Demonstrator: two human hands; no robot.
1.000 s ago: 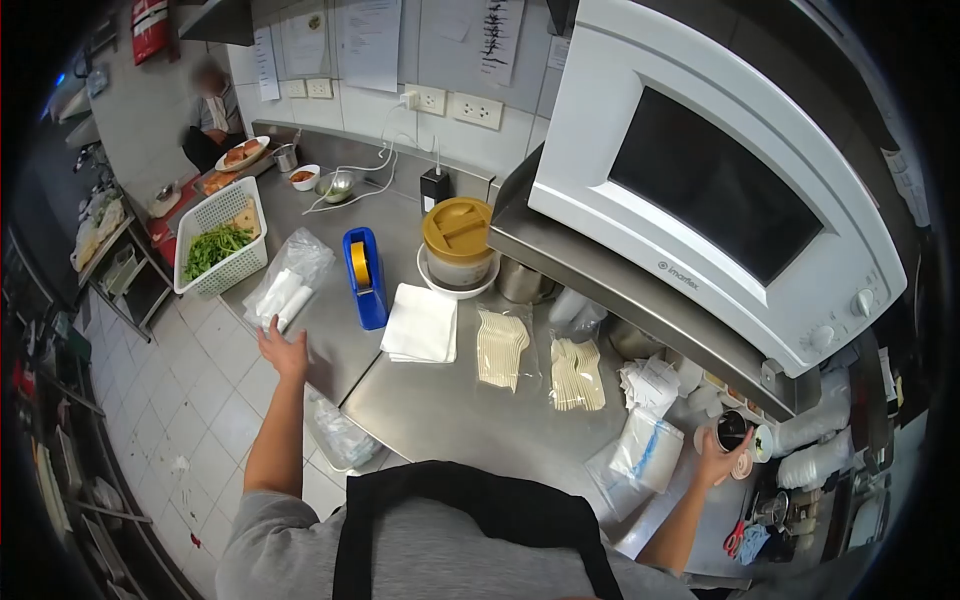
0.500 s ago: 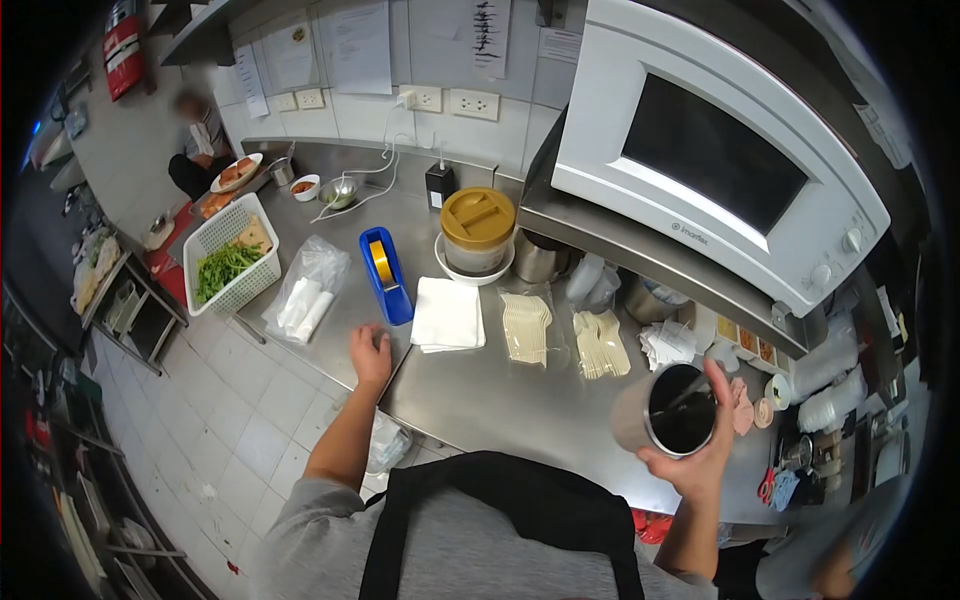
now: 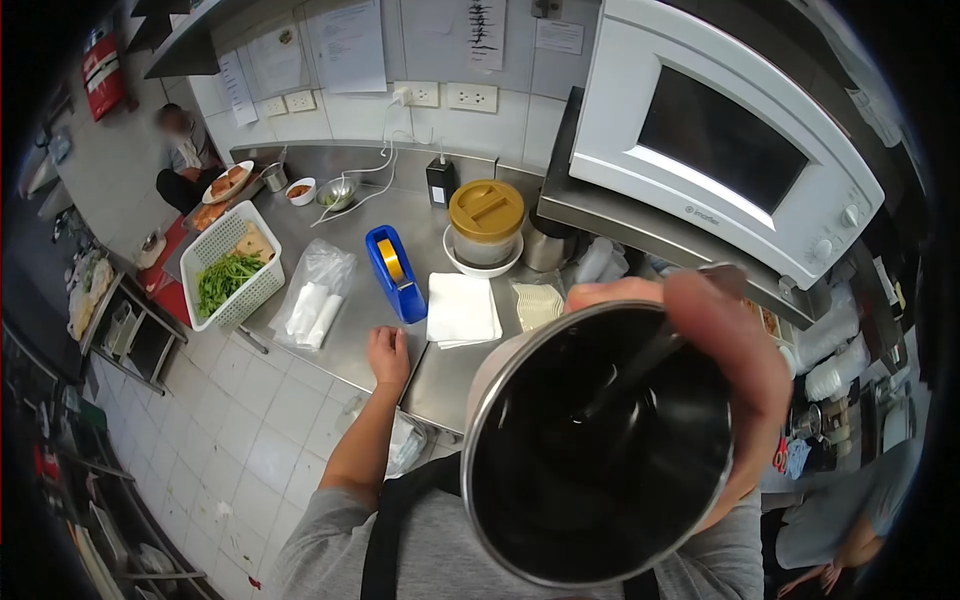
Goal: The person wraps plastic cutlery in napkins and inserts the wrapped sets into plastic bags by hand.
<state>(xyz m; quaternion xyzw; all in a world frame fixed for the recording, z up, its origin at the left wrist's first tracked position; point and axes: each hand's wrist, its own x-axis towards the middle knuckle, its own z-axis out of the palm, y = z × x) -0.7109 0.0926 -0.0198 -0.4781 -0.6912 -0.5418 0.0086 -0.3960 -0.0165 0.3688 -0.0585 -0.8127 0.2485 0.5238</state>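
Observation:
Close to the camera, my right hand (image 3: pixel 745 380) is wrapped round a metal tumbler (image 3: pixel 478 400), whose wide mouth tips toward me. Inside it is dark, with a few bright glints; dark liquid or bare wall, I cannot tell. A thin metal stem (image 3: pixel 655 350), a straw or spoon handle, slants into the tumbler under my fingers. My left hand (image 3: pixel 388 352) rests on the counter's front edge with nothing visible in it, fingers loosely bent. Just beyond it stands a blue tape dispenser (image 3: pixel 396 275) with yellow tape. White napkins (image 3: pixel 463 308) lie to its right.
A white microwave (image 3: pixel 720 130) stands on a raised shelf at right. Along the counter are a gold-lidded tub (image 3: pixel 486 215), plastic bags (image 3: pixel 315 300), wrapped cutlery (image 3: pixel 538 303) and a basket of greens (image 3: pixel 230 280). One person (image 3: pixel 185 150) sits far left; another person's arm (image 3: pixel 860 530) shows lower right.
My right hand has lifted the tumbler up and left, close to the camera, where it now covers much of the counter. My left hand stays on the counter edge.

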